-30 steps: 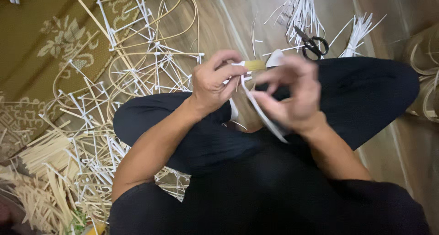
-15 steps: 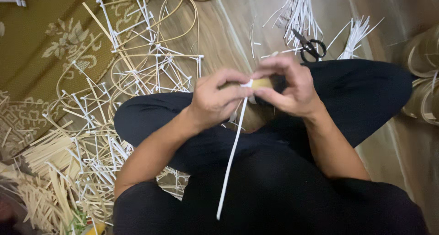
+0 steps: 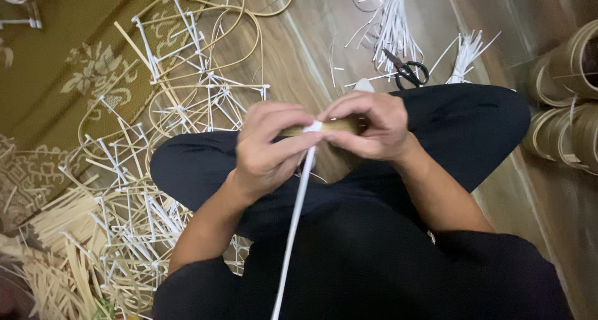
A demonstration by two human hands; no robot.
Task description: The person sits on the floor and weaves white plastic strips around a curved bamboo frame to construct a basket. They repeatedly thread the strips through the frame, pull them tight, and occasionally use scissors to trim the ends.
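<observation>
two hands crowd bamboo stick, scissors perhaps loose beyond.

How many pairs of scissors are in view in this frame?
1. The black-handled scissors lie on the wooden floor beyond the person's knee, between two bunches of white strips. More could be hidden under the loose strips.

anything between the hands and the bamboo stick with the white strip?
Nothing visible. The left hand and right hand both grip the bamboo stick directly, fingers on the white strip at the wrap. The strip's loose tail hangs down over the lap.
</observation>
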